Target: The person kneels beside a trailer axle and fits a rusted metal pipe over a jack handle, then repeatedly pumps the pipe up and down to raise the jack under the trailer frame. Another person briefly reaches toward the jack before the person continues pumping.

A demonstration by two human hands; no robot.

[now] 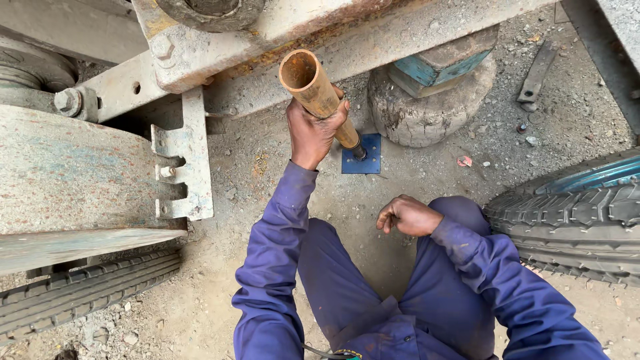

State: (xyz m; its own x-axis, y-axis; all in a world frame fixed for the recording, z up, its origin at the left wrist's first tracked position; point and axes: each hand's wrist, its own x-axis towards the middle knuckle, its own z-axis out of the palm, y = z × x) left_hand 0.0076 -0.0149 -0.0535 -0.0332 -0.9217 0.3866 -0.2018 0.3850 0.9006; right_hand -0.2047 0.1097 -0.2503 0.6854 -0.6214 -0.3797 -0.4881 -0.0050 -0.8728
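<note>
1. Pipe — a rusty orange tube with an open upper end — stands tilted, its lower end meeting a dark fitting on a blue square plate that lies on the gravel ground.
2. The left hand is wrapped tight around the pipe's middle, arm stretched forward in a blue sleeve.
3. The right hand is loosely curled, holding nothing — it rests on the person's raised knee.
4. Just behind the plate sits a round stone block under a rusted steel frame.
5. A tyre lies to the right, another tyre at lower left.
</note>
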